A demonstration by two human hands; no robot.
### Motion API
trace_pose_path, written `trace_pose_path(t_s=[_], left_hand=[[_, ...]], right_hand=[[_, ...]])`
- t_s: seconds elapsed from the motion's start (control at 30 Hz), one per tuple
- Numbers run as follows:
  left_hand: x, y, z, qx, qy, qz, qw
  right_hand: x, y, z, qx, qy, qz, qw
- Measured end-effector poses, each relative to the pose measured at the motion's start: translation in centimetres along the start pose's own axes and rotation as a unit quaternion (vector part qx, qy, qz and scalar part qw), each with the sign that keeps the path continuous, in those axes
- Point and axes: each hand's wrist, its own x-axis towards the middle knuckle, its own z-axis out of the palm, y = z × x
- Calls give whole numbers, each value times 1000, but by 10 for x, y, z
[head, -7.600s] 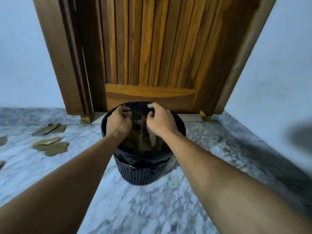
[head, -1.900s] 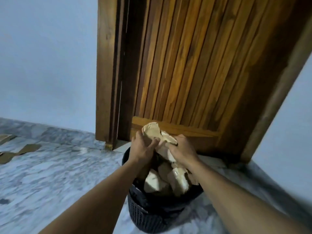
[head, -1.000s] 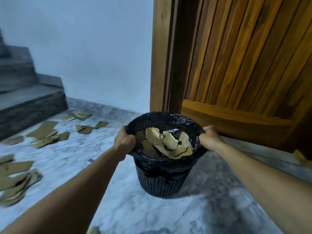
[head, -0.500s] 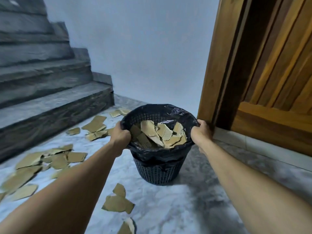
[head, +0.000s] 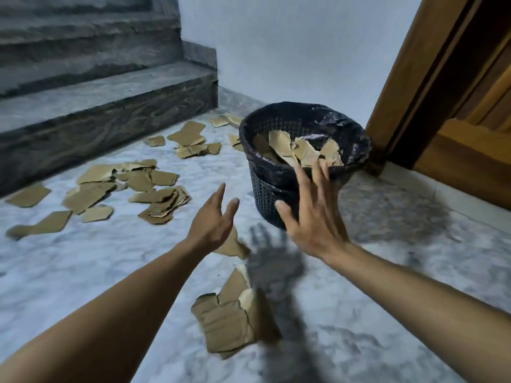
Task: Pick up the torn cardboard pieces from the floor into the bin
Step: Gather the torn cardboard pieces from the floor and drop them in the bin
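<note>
Head view: my left hand and right hand are both spread and hold nothing. The black mesh plastic bin already holds some pieces. Many torn brown cardboard pieces lie on the grey marble floor; I judge most remains.

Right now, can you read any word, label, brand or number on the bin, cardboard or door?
None: no text shows on the black mesh plastic bin, the torn brown cardboard pieces or the brown wooden door.
</note>
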Motion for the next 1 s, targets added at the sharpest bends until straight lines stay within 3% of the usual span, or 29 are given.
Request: trace_pose_path(t_s=[0.1, 0.2, 0.27, 0.4, 0.57, 0.7, 0.87, 1.0], left_hand=[[-46, -59, 18, 132, -96, -1, 987], [-79, -102, 33, 281, -167, 50, 944], [-87, -120, 38, 356, -173, 95, 913], [-73, -144, 30, 370, -131, 106, 914], [-43, -196, -14, 331, 9, 2, 943], [-20, -246, -61, 320, 70, -50, 943], [17, -288, -124, 318, 72, -172, 930], [46, -316, -177, 307, 86, -202, 926]], right_hand=[[-63, -25, 39, -6, -165, -85, 983], [-125, -35, 82, -35, -398, -20, 916], [-150, -37, 110, -59, -467, 4, 882], [-134, -47, 158, -81, -430, 21, 899], [-61, -52, 213, -52, -364, 8, 930], [0, -64, 254, -40, -373, 19, 927], [68, -120, 302, -51, -428, 14, 902], [108, -154, 330, -48, -412, -30, 909]])
